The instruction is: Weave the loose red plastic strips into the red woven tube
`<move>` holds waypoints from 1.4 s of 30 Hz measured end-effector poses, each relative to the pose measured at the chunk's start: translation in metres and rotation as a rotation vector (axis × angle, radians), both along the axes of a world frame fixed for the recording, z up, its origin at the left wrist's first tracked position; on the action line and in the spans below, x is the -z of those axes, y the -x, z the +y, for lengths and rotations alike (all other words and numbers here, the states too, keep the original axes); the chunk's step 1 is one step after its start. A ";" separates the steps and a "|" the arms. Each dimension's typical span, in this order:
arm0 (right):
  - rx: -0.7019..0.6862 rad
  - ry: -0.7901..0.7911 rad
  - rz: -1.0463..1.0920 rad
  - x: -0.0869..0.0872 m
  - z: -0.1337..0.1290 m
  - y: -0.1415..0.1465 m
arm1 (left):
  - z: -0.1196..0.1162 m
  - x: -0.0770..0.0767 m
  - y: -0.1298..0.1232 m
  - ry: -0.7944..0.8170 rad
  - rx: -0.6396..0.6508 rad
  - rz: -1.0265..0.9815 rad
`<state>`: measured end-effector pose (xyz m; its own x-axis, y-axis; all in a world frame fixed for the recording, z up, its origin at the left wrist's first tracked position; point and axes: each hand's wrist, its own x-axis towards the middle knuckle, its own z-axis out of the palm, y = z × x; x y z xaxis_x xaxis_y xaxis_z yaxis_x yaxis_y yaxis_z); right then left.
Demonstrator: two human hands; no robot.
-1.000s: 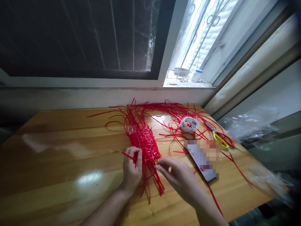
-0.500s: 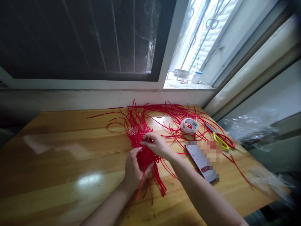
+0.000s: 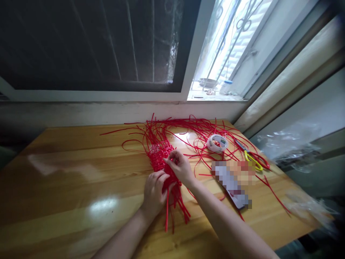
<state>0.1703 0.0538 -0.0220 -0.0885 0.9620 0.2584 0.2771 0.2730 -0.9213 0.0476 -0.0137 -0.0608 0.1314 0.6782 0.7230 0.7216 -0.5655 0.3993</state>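
Note:
A woven piece of red cord lies at the middle of the wooden table, with loose cord ends fanning out at its far and near sides. My left hand is closed around its near part, thumb underneath and fingers on top. Across the right side of the weave, my right hand pinches with thumb and forefinger; a cord seems to be between the tips, though the fingers partly hide it. Something clear and shiny lies over the far end of the weave.
Long loose red cords spread over the back right of the table. Among them lie a roll of tape and scissors with yellow and red handles. A phone, partly blurred out, lies right of my right forearm. Clear plastic hangs past the right edge.
My right hand has shifted slightly right and its fingers have curled more. My left fingers have moved a little right over the weave. A cord has appeared beside and below the phone.

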 end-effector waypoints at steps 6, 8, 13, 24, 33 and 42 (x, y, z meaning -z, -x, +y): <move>-0.173 -0.274 -0.171 -0.005 -0.009 -0.025 | -0.003 -0.004 0.008 -0.091 0.153 0.048; -0.294 -0.372 -0.281 -0.009 -0.011 -0.035 | -0.004 -0.006 0.009 -0.096 0.189 0.064; -0.275 -0.476 -0.444 -0.007 -0.012 -0.042 | -0.004 -0.008 0.008 -0.139 0.184 0.059; -0.174 -0.734 -0.660 0.004 -0.017 -0.044 | -0.004 -0.008 0.007 -0.162 0.176 0.064; -0.194 -0.781 -0.475 -0.001 -0.020 -0.039 | -0.005 -0.004 0.005 -0.059 0.051 0.033; -0.135 -0.553 -0.300 -0.013 -0.035 -0.041 | -0.001 0.000 0.001 0.019 0.031 -0.002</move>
